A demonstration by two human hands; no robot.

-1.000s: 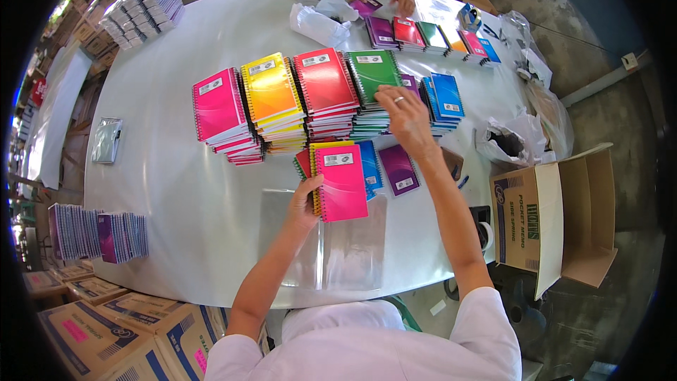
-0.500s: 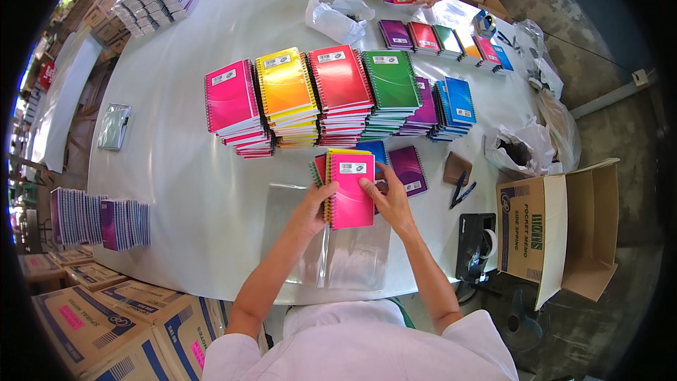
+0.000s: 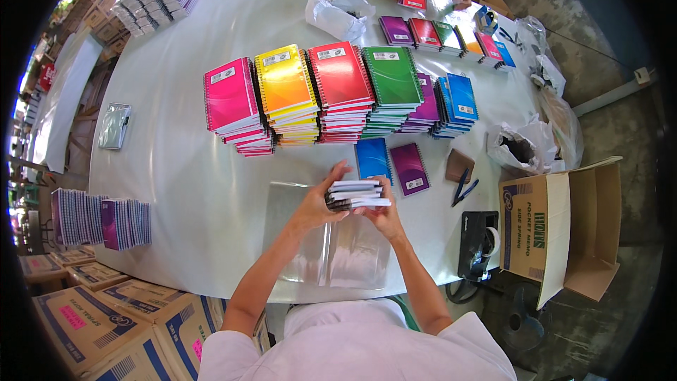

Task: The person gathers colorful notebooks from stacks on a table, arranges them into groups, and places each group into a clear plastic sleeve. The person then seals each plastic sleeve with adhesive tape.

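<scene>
My left hand (image 3: 317, 203) and my right hand (image 3: 384, 217) hold a small stack of spiral notebooks (image 3: 358, 194) between them, above the table's near side. The stack is tipped so that its white page edges face me; its covers are mostly hidden. Some fingers of my left hand rise past the stack's left end, while my right hand grips its right end. Below lies a clear plastic sheet or sleeve (image 3: 352, 261). Just beyond my hands, a blue notebook (image 3: 374, 159) and a purple notebook (image 3: 410, 168) lie flat.
Tall piles of pink (image 3: 231, 95), yellow (image 3: 285, 77), red (image 3: 340, 74) and green notebooks (image 3: 392, 77) stand ahead. A tape dispenser (image 3: 477, 245), scissors (image 3: 462, 192) and an open carton (image 3: 532, 229) are at right. Across the table, a person's hands (image 3: 458, 1) handle a red notebook (image 3: 412, 0).
The notebooks in my hands have tipped from pink cover up to page edges facing me. The blue and purple notebooks are now uncovered. Across the table, the other person's hands have moved apart.
</scene>
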